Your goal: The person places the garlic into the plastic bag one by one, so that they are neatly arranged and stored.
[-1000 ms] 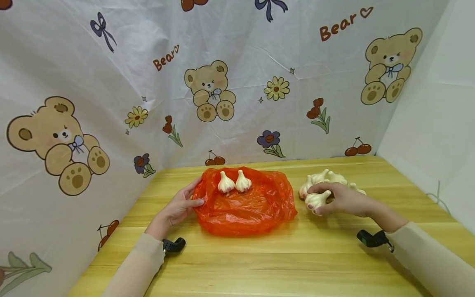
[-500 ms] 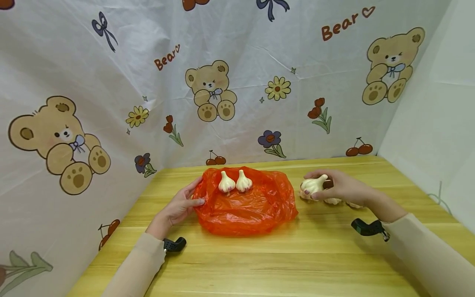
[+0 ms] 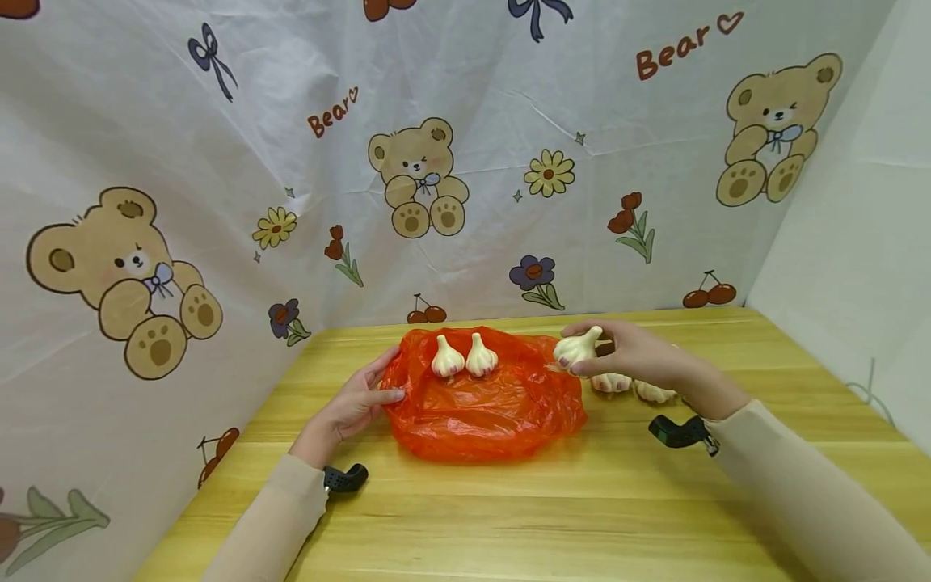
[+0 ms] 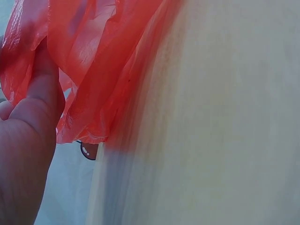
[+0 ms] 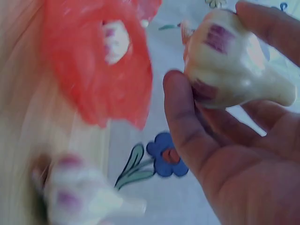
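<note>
A red plastic bag [image 3: 473, 420] lies spread on the table with its mouth facing up. Two garlic bulbs rest in it side by side, the left bulb [image 3: 447, 358] close to the right bulb [image 3: 481, 356]. My left hand [image 3: 358, 402] holds the bag's left rim, thumb on the near side; the left wrist view shows red film [image 4: 108, 51] folded over the fingers. Between thumb and fingers, my right hand [image 3: 640, 352] grips another garlic bulb [image 3: 576, 350] by its sides, raised at the bag's right edge. Purple patches mark this held bulb [image 5: 229, 61] in the right wrist view.
More garlic bulbs, among them one bulb [image 3: 611, 382], lie on the wooden table [image 3: 465, 517] to the right of the bag, partly behind my right hand. A bear-printed cloth [image 3: 480, 267] hangs along the back and left. A white wall [image 3: 858, 242] stands on the right.
My right hand has lifted a garlic bulb from the pile and carried it left to the bag's right side. The left hand keeps its hold on the bag.
</note>
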### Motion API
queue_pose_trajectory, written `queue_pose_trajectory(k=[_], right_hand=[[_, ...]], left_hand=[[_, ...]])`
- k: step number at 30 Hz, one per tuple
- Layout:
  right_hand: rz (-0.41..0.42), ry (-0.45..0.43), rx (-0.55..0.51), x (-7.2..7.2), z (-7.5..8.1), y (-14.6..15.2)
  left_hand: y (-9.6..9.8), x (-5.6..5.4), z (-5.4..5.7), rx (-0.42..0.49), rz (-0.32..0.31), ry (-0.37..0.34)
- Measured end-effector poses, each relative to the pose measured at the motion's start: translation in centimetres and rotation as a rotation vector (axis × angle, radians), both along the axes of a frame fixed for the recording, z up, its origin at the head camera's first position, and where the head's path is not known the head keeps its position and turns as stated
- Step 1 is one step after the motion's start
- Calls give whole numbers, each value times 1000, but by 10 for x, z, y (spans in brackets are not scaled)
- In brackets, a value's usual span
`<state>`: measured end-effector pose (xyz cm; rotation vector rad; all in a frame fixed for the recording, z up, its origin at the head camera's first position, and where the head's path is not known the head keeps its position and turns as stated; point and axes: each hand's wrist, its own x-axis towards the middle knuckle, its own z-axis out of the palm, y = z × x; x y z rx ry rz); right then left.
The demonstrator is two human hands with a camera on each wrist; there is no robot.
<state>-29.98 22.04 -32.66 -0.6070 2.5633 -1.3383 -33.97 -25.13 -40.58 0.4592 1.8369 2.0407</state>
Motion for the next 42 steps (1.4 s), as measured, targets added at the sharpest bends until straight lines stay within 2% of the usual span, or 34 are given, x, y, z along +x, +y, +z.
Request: queue_pose_trajectory(k=[7,13,25,34,42], right_hand=[[-26,43,12,-11,8,-29],[-16,-10,-70,-26,11,-53],[-9,-119,-80,-61,5,-99],[-76,-169,-24,-83,-8,-114],[-146,-251,-6,-93,-19,-116]], left_hand=[[0,0,0,7,-4,6],[0,0,0,4,-4,15],[0,1,-3,11,-3,-1],[0,-2,-3,5,-13,32],[0,-2,-4,0,1,31]])
